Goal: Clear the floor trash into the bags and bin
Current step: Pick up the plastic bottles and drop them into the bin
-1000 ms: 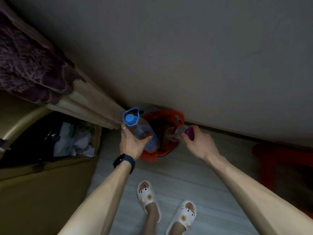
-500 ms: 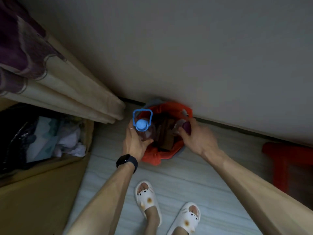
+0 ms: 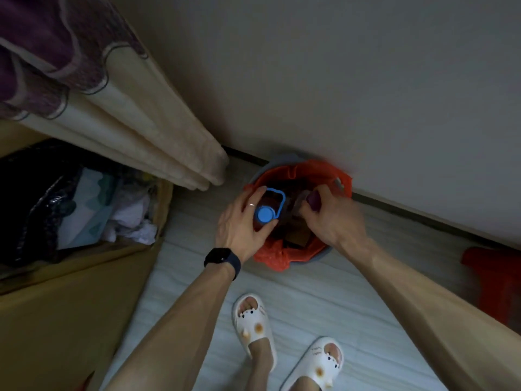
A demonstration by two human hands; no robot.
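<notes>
A clear, blue-capped bottle [image 3: 265,214] with a loop handle is gripped by the left hand [image 3: 239,225] over the red-lined bin [image 3: 277,256]; a purple-capped bottle [image 3: 313,199] is held there by the right hand [image 3: 331,220]. The bin is set on pale plank flooring [image 3: 324,292] against a wall [image 3: 366,94]

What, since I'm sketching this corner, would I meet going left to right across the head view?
Cardboard box → left hand → blue-capped bottle it grips → right hand, pinching a purple-capped bottle → red stool.
</notes>
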